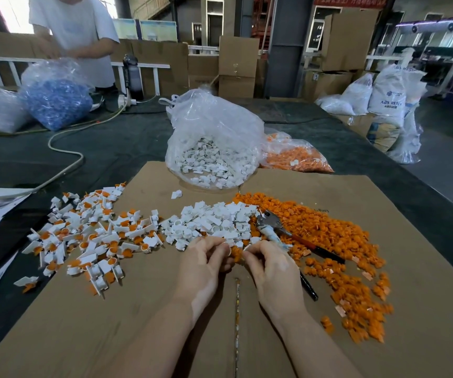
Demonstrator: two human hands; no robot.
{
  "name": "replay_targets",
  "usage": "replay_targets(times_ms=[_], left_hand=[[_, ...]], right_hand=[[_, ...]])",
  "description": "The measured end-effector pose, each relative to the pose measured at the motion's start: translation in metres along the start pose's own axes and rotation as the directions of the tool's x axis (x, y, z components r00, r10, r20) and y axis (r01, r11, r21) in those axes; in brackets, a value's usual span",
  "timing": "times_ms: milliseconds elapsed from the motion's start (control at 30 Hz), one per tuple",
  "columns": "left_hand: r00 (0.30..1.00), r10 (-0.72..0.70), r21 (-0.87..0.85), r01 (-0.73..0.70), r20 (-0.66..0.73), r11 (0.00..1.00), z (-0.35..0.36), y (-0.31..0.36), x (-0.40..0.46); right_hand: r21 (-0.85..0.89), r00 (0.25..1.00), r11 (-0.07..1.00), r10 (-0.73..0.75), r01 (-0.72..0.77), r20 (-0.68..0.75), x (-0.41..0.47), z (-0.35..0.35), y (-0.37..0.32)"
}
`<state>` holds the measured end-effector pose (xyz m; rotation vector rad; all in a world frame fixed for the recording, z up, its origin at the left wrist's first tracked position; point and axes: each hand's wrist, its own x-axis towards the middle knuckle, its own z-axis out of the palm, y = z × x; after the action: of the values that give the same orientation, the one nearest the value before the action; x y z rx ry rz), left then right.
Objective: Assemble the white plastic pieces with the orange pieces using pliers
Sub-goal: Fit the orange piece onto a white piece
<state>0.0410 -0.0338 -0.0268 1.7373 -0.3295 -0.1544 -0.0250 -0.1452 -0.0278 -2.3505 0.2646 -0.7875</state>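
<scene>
Hands meet over the cardboard sheet [165, 309]: your left hand [206, 266] and right hand [269, 266] both pinch one orange piece [235, 253] between curled fingertips (a white part there is unclear). Pliers [274, 227] lie untouched just beyond, between the white pieces [214, 222] and orange pile [329, 236].

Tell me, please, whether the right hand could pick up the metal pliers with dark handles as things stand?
Probably yes. The metal pliers with dark handles lie uncovered on the orange pieces, just beyond the right hand. That hand is pinching a small part, though, so it would need to release it first.
</scene>
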Motion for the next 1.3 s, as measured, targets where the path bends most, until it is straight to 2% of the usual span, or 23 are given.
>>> replay_targets(times_ms=[133, 267, 400, 633, 900, 1167, 1300], left_hand=[[0.999, 0.004, -0.047, -0.006, -0.038, 0.999, -0.002, 0.004, -0.002], [0.993, 0.097, 0.115, -0.090, -0.060, 0.989, -0.006, 0.004, -0.003], [0.988, 0.150, 0.188, -0.140, -0.043, 0.972, -0.006, 0.003, -0.004], [0.998, 0.058, 0.089, -0.055, -0.033, 0.995, -0.006, 0.004, -0.005], [0.998, 0.050, 0.062, -0.052, 0.043, 0.997, -0.004, 0.005, -0.009], [0.983, 0.125, 0.181, -0.148, 0.134, 0.972, -0.002, 0.007, -0.016], [0.993, 0.074, 0.106, -0.084, 0.093, 0.991, -0.002, 0.005, -0.012]], right_hand=[[0.002, 0.999, 1.000, -0.005, 0.005, 0.042, -0.001, 0.002, 0.001], [-0.020, 0.999, 0.999, -0.033, 0.034, 0.023, -0.001, 0.003, 0.001], [-0.018, 0.999, 0.999, -0.045, 0.045, 0.017, -0.002, 0.003, 0.002], [-0.016, 0.996, 0.997, -0.076, 0.077, 0.043, -0.002, 0.003, 0.003], [0.065, 0.996, 0.997, 0.030, -0.035, 0.088, -0.001, 0.002, 0.006], [0.106, 0.989, 0.988, 0.097, -0.109, 0.109, -0.001, 0.003, 0.008], [0.165, 0.986, 0.978, 0.107, -0.126, 0.125, 0.001, 0.003, 0.008]])
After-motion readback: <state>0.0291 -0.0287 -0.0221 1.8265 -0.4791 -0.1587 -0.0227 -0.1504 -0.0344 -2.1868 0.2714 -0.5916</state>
